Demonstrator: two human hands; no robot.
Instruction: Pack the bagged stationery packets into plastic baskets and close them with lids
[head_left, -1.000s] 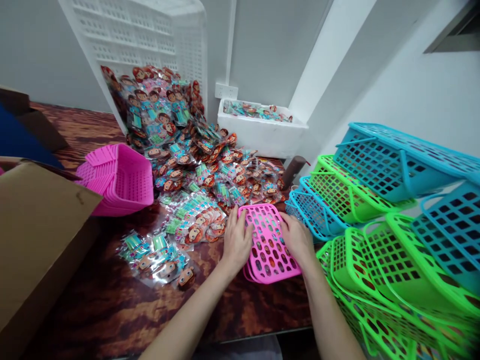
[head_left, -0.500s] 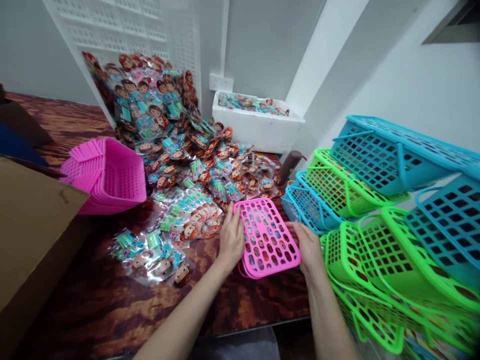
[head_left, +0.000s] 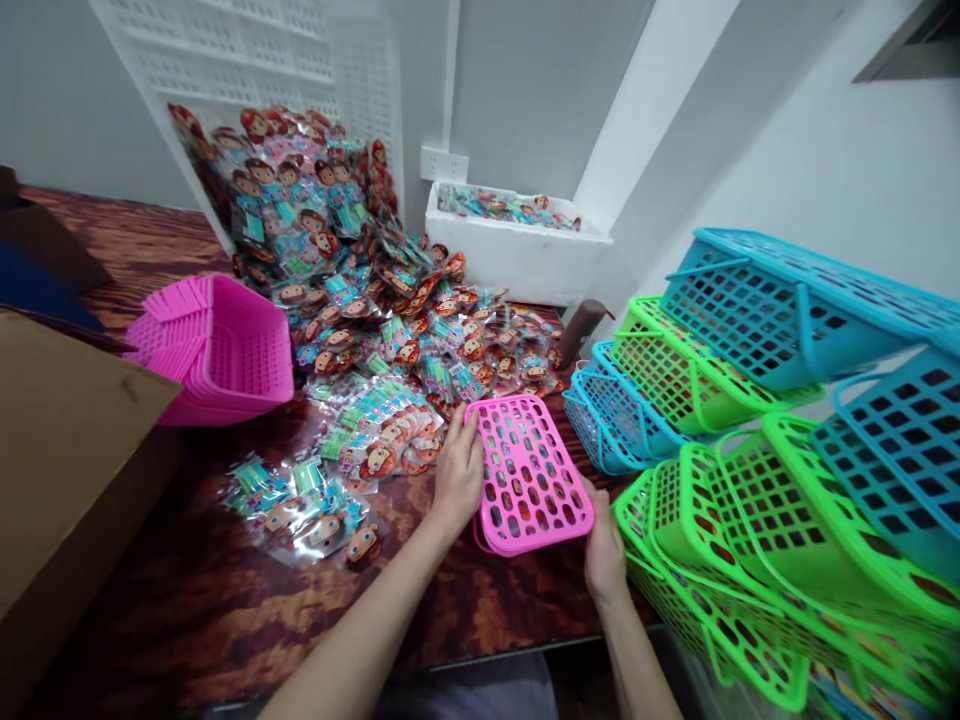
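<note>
A pink plastic basket with a slotted lid sits in front of me at the table's near part. Through the lid's holes, colourful contents show in pieces. Gripping its left side is my left hand, thumb along the lid's edge. My right hand holds the lower right corner, with its fingers partly hidden by the basket. Just left of my left hand lies a fanned row of clear packets with printed cartoon figures. A smaller group of packets rests nearer to me.
A large heap of packets covers the table's back, against a white perforated crate. Behind stands a white foam box. Nested pink baskets and a cardboard box are left; green baskets and blue baskets stack right.
My right hand has moved down and slightly left along the basket's right side to its lower corner. The basket has shifted slightly left. My left hand keeps its hold.
</note>
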